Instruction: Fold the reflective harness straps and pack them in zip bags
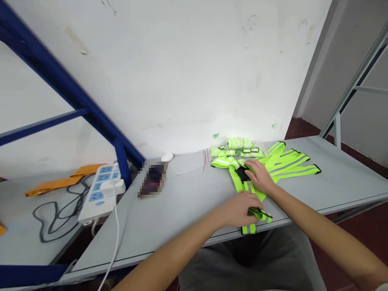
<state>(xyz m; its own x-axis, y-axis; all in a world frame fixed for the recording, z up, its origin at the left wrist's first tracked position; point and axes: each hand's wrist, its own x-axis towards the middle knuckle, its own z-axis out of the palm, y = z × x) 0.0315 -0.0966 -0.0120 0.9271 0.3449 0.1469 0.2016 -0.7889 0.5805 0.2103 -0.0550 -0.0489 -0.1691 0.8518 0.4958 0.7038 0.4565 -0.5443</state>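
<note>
A neon yellow-green reflective strap vest [250, 186] with grey stripes and black edging lies across the right half of the desk. My left hand [243, 209] curls palm down over its near straps, by the desk's front edge, and a folded strap end pokes out past the fingers. Farther back, my right hand [259, 175] grips the vest at a black patch [242, 173], thumb and fingers bent over it. Several loose straps [291, 163] fan out to the right. Behind the hands are clear bags [236, 148] of folded neon straps.
A flat clear plastic bag [188, 163] lies left of the vest. Beside it are a pixelated phone-like object [152, 180] and a white oval object [167, 157]. Farther left, a power strip [101, 190] trails a white cable [117, 230]. A blue frame [121, 155] and wall border the desk.
</note>
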